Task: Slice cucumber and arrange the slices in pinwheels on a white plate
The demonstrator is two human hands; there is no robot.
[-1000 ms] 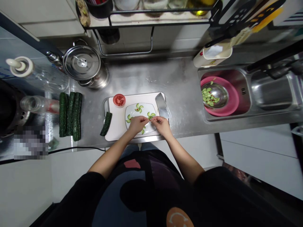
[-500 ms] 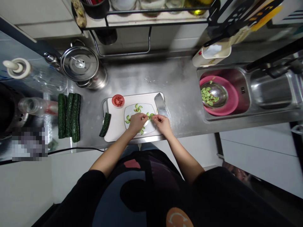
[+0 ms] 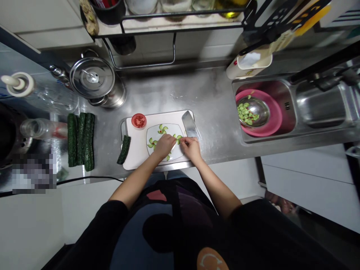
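A white plate (image 3: 177, 153) with a dark rim line lies on a white cutting board (image 3: 135, 150). Curved green cucumber slices (image 3: 162, 129) are grouped in pinwheels on it, some with a red dot at the centre. My left hand (image 3: 165, 145) reaches over the plate, fingertips closed at the right-hand pinwheel (image 3: 177, 139). From the other side my right hand (image 3: 191, 148) pinches at the same group. Whatever lies between either hand's fingertips is too small to make out. A cleaver blade (image 3: 190, 124) rests on the board's right edge, its lower end hidden behind my right hand.
A red dish (image 3: 138, 121) of chopped red pieces and a cut cucumber (image 3: 124, 150) are on the board's left. Whole cucumbers (image 3: 81, 138) and a steel pot (image 3: 94, 82) stand further left. A pink basin (image 3: 277, 116) with a steel bowl of slices sits in the sink.
The view has shifted slightly. My left hand's fingers stay over the right-hand pinwheel with small movement, and my right fingertips remain pinched beside it.
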